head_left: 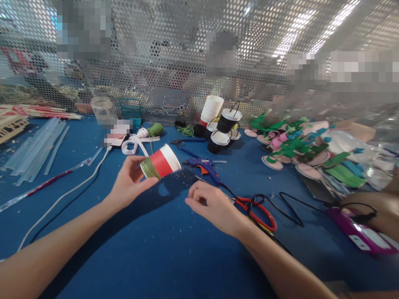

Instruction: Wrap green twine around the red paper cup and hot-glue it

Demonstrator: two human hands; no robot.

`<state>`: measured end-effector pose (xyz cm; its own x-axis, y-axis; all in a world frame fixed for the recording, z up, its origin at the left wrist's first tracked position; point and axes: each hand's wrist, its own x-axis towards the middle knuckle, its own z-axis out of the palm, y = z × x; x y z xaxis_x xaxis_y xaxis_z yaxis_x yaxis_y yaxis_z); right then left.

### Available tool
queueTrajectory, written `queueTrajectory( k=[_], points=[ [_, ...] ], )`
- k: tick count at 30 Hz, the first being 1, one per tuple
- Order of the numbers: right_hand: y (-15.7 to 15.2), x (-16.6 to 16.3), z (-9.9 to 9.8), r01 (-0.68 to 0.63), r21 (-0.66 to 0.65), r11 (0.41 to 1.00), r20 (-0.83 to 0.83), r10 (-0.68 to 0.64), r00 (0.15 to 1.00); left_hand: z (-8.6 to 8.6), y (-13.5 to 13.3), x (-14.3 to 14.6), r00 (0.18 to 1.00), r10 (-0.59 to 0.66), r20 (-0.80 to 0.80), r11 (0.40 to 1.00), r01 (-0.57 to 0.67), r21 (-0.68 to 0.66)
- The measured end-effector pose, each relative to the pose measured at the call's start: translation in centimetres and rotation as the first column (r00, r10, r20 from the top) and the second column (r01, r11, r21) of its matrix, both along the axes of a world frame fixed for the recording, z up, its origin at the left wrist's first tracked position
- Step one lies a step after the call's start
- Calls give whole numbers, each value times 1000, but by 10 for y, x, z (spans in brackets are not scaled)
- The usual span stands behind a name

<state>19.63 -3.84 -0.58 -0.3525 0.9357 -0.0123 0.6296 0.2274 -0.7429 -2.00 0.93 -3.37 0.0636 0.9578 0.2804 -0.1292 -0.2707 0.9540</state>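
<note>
My left hand (129,180) is closed round a paper cup (163,162), tilted on its side above the table. The cup is red with a white band at its wide end, and green yarn (149,168) is wound round its narrow end. My right hand (210,201) is loosely curled, thumb near the fingers; whether anything is between them is hidden. Red-handled scissors (260,214) lie partly behind that hand. Just beyond it rests a blue glue gun (207,168) with a black cord. A strand runs from a green yarn ball (156,130) down behind the cup.
Black-wrapped cups with handles (220,141) and a stack of white cups (212,109) stand at the back. Green felt pieces and pink discs (308,170) crowd the right, near a purple box (358,232). Glue sticks (39,149) and a white cable (68,193) lie left.
</note>
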Motion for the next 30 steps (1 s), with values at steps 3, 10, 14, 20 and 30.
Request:
queueTrajectory(
  k=[3, 10, 14, 20, 30],
  points=[
    [1, 2, 4, 131, -160, 978, -117, -150, 982, -4, -9, 0, 952, -100, -289, 971, 157, 182],
    [6, 10, 6, 225, -123, 966, -138, -241, 961, -3, -8, -5, 777, -51, -628, 845, 369, 388],
    [8, 10, 2, 236, -19, 972, -219, -234, 947, -2, -10, -5, 732, -47, -680, 831, 407, 381],
    [7, 0, -7, 51, -235, 971, -331, -129, 935, -3, -15, -3, 649, -80, -757, 750, 539, 383],
    [1, -7, -14, 32, -180, 983, -302, -86, 949, 4, -17, -4, 574, -157, -803, 863, 476, 171]
  ],
)
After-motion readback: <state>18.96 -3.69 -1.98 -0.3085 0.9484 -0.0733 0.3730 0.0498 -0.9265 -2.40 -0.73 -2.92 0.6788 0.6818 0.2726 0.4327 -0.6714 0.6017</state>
